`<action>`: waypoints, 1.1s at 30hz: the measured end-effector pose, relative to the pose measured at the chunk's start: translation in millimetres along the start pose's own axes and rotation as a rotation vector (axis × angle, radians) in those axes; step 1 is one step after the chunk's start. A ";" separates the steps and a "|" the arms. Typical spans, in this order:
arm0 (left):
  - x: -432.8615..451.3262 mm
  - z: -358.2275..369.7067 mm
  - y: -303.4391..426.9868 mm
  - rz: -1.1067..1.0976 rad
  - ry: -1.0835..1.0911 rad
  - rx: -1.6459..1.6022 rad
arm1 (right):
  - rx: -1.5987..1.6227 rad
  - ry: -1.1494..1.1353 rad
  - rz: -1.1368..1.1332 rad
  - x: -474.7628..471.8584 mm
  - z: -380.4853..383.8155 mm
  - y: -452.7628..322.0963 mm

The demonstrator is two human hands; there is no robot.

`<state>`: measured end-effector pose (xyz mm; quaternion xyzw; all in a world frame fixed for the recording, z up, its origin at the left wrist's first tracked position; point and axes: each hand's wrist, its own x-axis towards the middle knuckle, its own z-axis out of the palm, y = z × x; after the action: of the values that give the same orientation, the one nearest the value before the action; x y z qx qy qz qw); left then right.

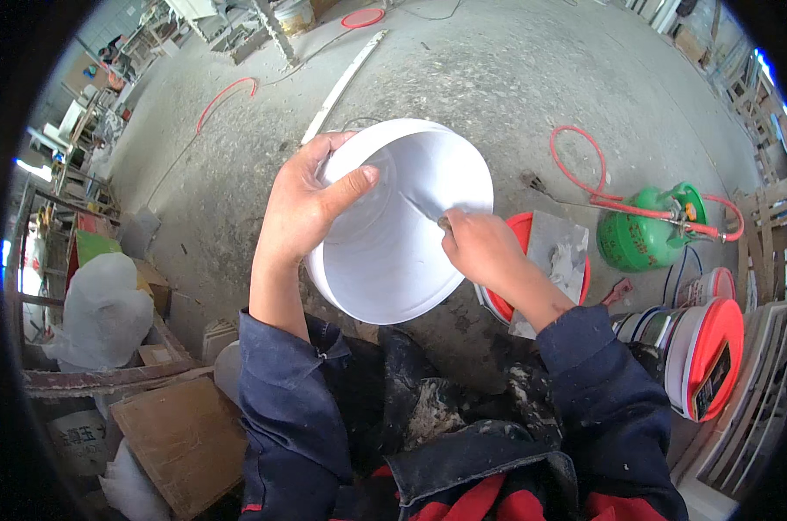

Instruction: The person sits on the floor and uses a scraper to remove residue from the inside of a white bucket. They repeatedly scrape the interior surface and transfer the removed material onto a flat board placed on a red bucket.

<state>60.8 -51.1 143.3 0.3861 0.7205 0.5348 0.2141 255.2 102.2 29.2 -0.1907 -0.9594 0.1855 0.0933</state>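
A white plastic bucket [393, 280] is tilted with its open mouth towards me. My left hand [309, 195] grips its upper left rim, the thumb over the inside edge. In my right hand [485, 244] is a small metal scraper or putty knife [421, 206], its blade inside the bucket near the inner wall. What lies at the bucket's bottom is hard to make out. Beneath my right forearm, a flat grey sheet [566, 238] with pale lumps rests on a red-lidded bucket [519, 228].
To the right stand a green gas cylinder [641, 228] with a red hose [579, 130] and torch, and a white bucket with a red lid [719, 358]. A cardboard box [185, 443] lies lower left. A long white strip [344, 84] lies on the floor ahead. Far left, a person [116, 58] bends.
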 end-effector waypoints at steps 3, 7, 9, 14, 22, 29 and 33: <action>-2.6 -9.9 -0.7 -0.001 0.016 -0.052 | -0.152 0.044 -0.024 19.8 5.8 0.3; -1.8 -10.9 -3.6 0.003 0.049 -0.069 | -0.375 -0.014 -0.108 7.6 5.9 -8.5; 0.7 -8.7 -6.6 0.024 0.058 -0.075 | -0.407 -0.128 -0.088 -2.1 12.4 -17.0; 3.2 -8.7 -5.4 0.026 0.056 -0.073 | -0.199 -0.263 0.025 -20.1 20.1 -37.8; 1.0 -4.8 -7.5 0.061 0.063 -0.055 | 0.059 -0.129 0.003 6.2 5.2 -32.7; -3.1 -11.9 -10.7 0.052 0.074 -0.061 | -0.324 -0.226 -0.024 -34.3 -28.1 -5.3; -4.8 -3.8 -8.9 0.076 0.033 -0.088 | -0.133 -0.279 0.008 -68.0 -38.0 -42.8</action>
<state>58.1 -58.3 135.7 0.3946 0.6846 0.5797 0.1986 312.3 50.4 73.3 -0.1727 -0.9725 0.1467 -0.0545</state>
